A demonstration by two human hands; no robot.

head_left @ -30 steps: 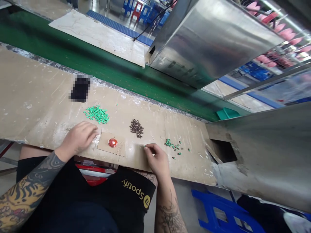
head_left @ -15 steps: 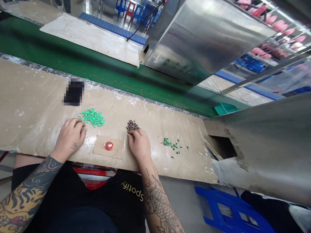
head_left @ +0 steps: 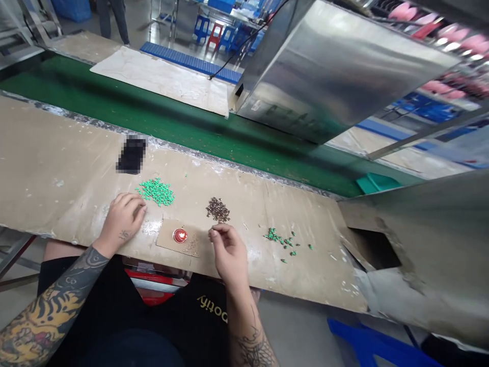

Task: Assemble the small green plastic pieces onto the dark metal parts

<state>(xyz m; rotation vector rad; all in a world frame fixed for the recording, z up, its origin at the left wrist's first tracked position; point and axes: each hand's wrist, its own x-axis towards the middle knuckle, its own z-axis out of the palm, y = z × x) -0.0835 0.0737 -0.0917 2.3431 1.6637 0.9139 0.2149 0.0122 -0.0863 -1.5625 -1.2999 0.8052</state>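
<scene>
Factory floor behind, green belt point(head_left: 191, 137) running past the far edge of a worn tan desk point(head_left: 313, 275), metal housing point(head_left: 305, 81) over the belt at upper right. From my feed: small red round item point(head_left: 180, 235) on a cardboard piece point(head_left: 168, 243), near edge of desk, between the two hands. Tiny tan bits on the same cardboard, right of it. Pile of small green pieces point(head_left: 157, 192) farther back, to the left; dark brown pile point(head_left: 217, 209) right of that. Loose green-and-brown pieces point(head_left: 278, 237) scattered well to the right.

Left hand point(head_left: 123, 218) sits just beside the green pile, near side, fingers loosely curled; I can't tell whether they hold anything. Right hand point(head_left: 231, 255) is just on the near side of the brown pile, thumb and index fingertips brought close together; too small for me to tell if a piece is pinched there. Dark pixelated object point(head_left: 132, 154) lies behind the green pile, near the belt.
</scene>
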